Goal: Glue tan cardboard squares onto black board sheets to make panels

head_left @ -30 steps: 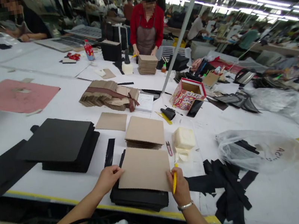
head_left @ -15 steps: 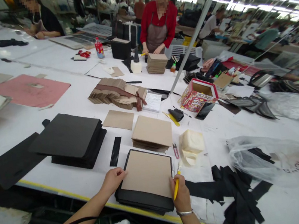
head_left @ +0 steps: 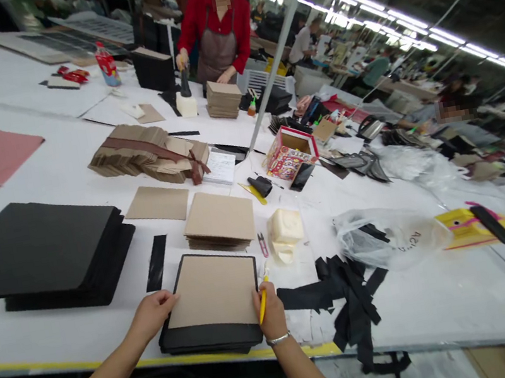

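Observation:
A tan cardboard sheet lies on a stack of black panels at the table's front edge; black shows beyond its far, right and near sides. My left hand has its fingertips pinched at the sheet's left edge. In my right hand is a yellow-handled brush, held upright at an angle, its pale tip pointing away from me. That hand rests against the right edge of the sheet. Beyond it stand a cut-open, cream plastic container and small pink-handled snips.
Behind the sheet sits a stack of tan boards. A large black panel stack stands left, beside a black strip. Black fabric strips and a clear plastic bag lie right. Across the table, a person in red works.
My view has swung to the right, so the table's things sit further left. Both hands keep their hold. The person across has raised a hand to a dark-topped bottle.

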Demonstrator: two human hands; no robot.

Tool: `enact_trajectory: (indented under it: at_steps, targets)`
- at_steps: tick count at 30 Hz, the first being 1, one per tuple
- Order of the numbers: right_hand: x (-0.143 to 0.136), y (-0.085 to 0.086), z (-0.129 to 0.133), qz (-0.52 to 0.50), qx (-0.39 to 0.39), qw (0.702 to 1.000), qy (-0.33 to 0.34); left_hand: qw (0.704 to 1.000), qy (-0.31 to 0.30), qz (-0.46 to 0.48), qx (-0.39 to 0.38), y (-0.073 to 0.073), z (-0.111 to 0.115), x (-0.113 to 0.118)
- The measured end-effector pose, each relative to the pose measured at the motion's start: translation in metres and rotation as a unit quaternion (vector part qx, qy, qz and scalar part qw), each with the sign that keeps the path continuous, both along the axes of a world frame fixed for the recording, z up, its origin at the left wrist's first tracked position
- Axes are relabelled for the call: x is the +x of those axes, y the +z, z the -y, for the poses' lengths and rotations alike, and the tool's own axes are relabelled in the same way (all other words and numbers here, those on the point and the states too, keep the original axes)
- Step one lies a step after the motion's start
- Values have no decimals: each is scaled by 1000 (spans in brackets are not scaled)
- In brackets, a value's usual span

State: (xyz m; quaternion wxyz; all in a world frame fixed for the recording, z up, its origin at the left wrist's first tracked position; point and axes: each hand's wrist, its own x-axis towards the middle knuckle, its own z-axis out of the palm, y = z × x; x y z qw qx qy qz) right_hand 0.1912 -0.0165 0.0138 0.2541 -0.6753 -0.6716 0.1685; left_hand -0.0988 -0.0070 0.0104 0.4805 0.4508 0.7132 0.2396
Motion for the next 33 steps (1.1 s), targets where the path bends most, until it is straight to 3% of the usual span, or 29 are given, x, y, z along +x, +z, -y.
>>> enact_trajectory:
  at_steps: [6,13,19,24,33]
  targets:
    - [0,1,0,-8,-20,1000,0,999,34,-8,-30,5,-1,7]
    - [-1,1,-2,6,-22,1000,8,999,31,-4,-17,-3,-3,4]
    - [-2,0,-5,12,-1,1000,17,999,-22,-42,25,-1,-7,-4]
    - [-3,-1,-6,35,6,999,25,986,-64,-146,49,6,-9,-6]
    - [-8,6,-9,189,-29,982,4,958,-152,-241,42,21,-23,-8]
